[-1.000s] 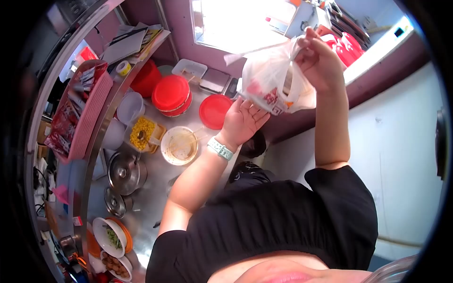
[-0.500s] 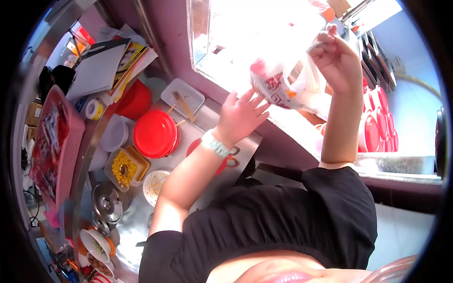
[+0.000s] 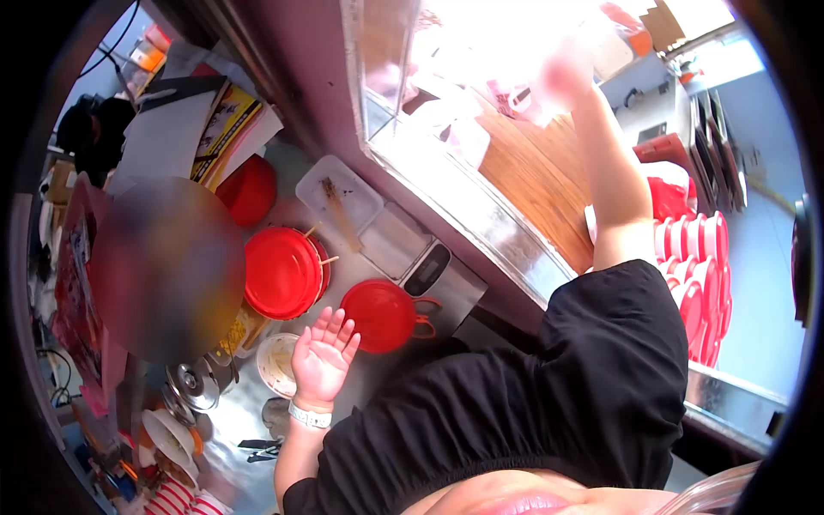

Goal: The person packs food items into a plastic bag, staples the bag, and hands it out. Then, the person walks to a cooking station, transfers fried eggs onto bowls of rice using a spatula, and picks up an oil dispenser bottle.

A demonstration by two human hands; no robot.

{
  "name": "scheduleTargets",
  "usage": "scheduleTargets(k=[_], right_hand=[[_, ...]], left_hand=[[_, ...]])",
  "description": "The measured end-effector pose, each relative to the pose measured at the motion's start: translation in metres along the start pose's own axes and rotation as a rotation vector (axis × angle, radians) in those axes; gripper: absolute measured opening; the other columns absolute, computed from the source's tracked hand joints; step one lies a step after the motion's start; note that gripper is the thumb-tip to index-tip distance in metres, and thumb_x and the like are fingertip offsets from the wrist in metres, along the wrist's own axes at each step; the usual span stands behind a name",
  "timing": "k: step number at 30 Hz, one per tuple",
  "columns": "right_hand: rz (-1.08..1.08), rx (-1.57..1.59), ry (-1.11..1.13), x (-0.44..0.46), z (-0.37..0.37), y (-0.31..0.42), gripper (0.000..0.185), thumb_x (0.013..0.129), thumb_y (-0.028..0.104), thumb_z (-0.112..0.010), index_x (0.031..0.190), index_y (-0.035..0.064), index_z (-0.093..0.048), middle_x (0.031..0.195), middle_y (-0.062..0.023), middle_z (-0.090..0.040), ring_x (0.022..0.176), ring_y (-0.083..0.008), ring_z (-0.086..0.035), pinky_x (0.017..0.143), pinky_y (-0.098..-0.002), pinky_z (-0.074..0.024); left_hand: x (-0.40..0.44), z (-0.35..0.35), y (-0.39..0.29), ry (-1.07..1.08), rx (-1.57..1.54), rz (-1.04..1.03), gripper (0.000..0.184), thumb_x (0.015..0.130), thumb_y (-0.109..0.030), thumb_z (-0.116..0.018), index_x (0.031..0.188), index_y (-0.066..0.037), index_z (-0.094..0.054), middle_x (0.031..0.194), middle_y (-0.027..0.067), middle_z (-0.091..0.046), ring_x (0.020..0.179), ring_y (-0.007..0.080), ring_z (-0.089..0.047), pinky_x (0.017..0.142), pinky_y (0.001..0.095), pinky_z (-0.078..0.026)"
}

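Note:
My left hand (image 3: 324,365), a pale watch on its wrist, is raised palm up with fingers stretched and nothing in it. It appears beside a white bowl (image 3: 273,365) and below two round red lids, one a red lid (image 3: 283,271) on a tub, the other a red lid (image 3: 378,315) nearer the counter's edge. My right hand (image 3: 568,79) reaches through the window opening, smeared by glare and motion. Right beside it is a whitish plastic bag (image 3: 524,105); whether my fingers hold it is hidden by the brightness. Another white plastic bag (image 3: 463,137) lies nearby.
A wooden surface (image 3: 541,172) lies beyond the metal window ledge (image 3: 463,197). Stacked red-lidded tubs (image 3: 699,275) stand at right. On the counter are a scale (image 3: 427,269), orange-handled scissors (image 3: 427,318) and a clear tray (image 3: 339,197). A round blurred patch covers part of the left.
My left hand has drawn back from the printed bag at the window to above the counter, turning palm up. The right arm reaches farther out, and the bag is no longer near my left hand.

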State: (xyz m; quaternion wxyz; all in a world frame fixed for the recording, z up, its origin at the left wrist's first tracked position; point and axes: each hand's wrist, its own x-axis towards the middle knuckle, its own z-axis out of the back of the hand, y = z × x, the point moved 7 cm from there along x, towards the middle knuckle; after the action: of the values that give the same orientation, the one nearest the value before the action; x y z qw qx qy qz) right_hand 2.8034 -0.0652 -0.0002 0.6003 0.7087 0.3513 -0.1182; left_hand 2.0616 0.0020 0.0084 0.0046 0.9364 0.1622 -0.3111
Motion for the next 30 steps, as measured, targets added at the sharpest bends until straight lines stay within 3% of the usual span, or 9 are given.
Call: scheduleTargets(k=[2, 7, 15, 16, 18, 19, 22, 25, 30], right_hand=[[-0.072, -0.034, -0.084, 0.045, 0.009, -0.02, 0.021, 0.09, 0.014, -0.046, 0.104, 0.0193, -0.062, 0.065, 0.004, -0.05, 0.047, -0.0094, -0.034, 0.064, -0.029, -0.0334], [0.544, -0.187, 0.026, -0.069, -0.051, -0.018, 0.018, 0.092, 0.018, -0.046, 0.086, 0.0197, -0.062, 0.066, 0.0043, -0.053, 0.049, -0.0094, -0.041, 0.061, -0.0306, -0.0346], [0.415, -0.455, 0.03, 0.052, 0.005, -0.018, 0.041, 0.092, 0.033, -0.056, 0.128, 0.0137, -0.051, 0.127, -0.0065, -0.055, 0.103, -0.0285, -0.059, 0.077, -0.0474, -0.0524], [0.388, -0.64, 0.001, 0.035, 0.004, -0.008, 0.054, 0.095, 0.038, -0.05, 0.143, 0.0147, -0.039, 0.149, -0.0054, -0.034, 0.129, -0.0257, -0.043, 0.087, -0.0481, -0.0509], [0.49, -0.579, 0.082, 0.051, 0.017, 0.004, 0.055, 0.098, 0.042, -0.041, 0.146, 0.0136, -0.036, 0.15, -0.0083, -0.035, 0.134, -0.0302, -0.038, 0.103, -0.0523, -0.0365], [0.544, -0.51, 0.007, -0.009, -0.011, -0.006, 0.054, 0.096, 0.04, -0.042, 0.143, 0.0134, -0.04, 0.145, -0.0128, -0.04, 0.127, -0.03, -0.045, 0.106, -0.0468, -0.0334], [1.423, -0.611, 0.015, -0.286, -0.103, -0.076, 0.036, 0.088, 0.025, -0.046, 0.12, 0.0073, -0.051, 0.111, -0.0131, -0.051, 0.097, -0.0226, -0.051, 0.082, -0.0392, -0.0438], [1.634, -0.733, 0.547, -0.491, -0.204, -0.241, 0.012, 0.091, 0.013, -0.044, 0.094, 0.0043, -0.051, 0.086, -0.0062, -0.047, 0.073, -0.0157, -0.045, 0.064, -0.0303, -0.0379], [0.748, -0.697, 1.516, -0.72, -0.248, -0.504, 0.025, 0.097, 0.025, -0.05, 0.086, 0.0034, -0.054, 0.078, -0.0091, -0.054, 0.067, -0.0188, -0.051, 0.061, -0.0298, -0.0421]], left_hand=[[-0.007, 0.02, 0.001, -0.083, -0.014, -0.04, 0.043, 0.098, -0.033, -0.044, 0.132, -0.008, -0.051, 0.13, 0.0102, -0.057, 0.12, 0.0288, -0.054, 0.105, 0.0476, -0.042], [-0.031, 0.044, -0.007, -0.148, -0.045, -0.141, 0.043, 0.097, -0.034, -0.045, 0.131, -0.009, -0.051, 0.129, 0.0087, -0.057, 0.119, 0.0279, -0.054, 0.104, 0.0476, -0.042], [-0.083, 0.068, -0.021, -0.134, -0.074, -0.298, 0.043, 0.097, -0.034, -0.046, 0.133, -0.011, -0.051, 0.129, 0.009, -0.057, 0.117, 0.0258, -0.055, 0.101, 0.0444, -0.044], [-0.092, 0.072, -0.021, -0.099, -0.069, -0.322, 0.042, 0.098, -0.033, -0.045, 0.132, -0.011, -0.051, 0.129, 0.0095, -0.058, 0.117, 0.0267, -0.056, 0.101, 0.0448, -0.044], [-0.117, 0.087, -0.023, -0.043, -0.055, -0.397, 0.039, 0.098, -0.031, -0.045, 0.131, -0.01, -0.052, 0.125, 0.0104, -0.061, 0.116, 0.028, -0.057, 0.1, 0.045, -0.044], [-0.136, 0.102, -0.019, -0.031, -0.051, -0.441, 0.038, 0.098, -0.03, -0.045, 0.129, -0.009, -0.052, 0.122, 0.0108, -0.062, 0.114, 0.0284, -0.058, 0.1, 0.0448, -0.044], [-0.188, 0.144, 0.002, -0.024, -0.023, -0.496, 0.029, 0.098, -0.027, -0.047, 0.117, -0.007, -0.056, 0.093, 0.0055, -0.064, 0.09, 0.0192, -0.061, 0.091, 0.0405, -0.047], [-0.269, 0.179, -0.005, -0.083, 0.238, -0.578, 0.02, 0.1, -0.025, -0.045, 0.099, -0.008, -0.056, 0.064, -0.0043, -0.046, 0.06, 0.008, -0.046, 0.072, 0.0307, -0.045], [-0.437, 0.287, 0.026, -0.121, 0.209, -0.772, 0.03, 0.103, -0.029, -0.035, 0.081, -0.012, -0.046, 0.06, -0.008, -0.033, 0.054, 0.0056, -0.031, 0.061, 0.0244, -0.036]])
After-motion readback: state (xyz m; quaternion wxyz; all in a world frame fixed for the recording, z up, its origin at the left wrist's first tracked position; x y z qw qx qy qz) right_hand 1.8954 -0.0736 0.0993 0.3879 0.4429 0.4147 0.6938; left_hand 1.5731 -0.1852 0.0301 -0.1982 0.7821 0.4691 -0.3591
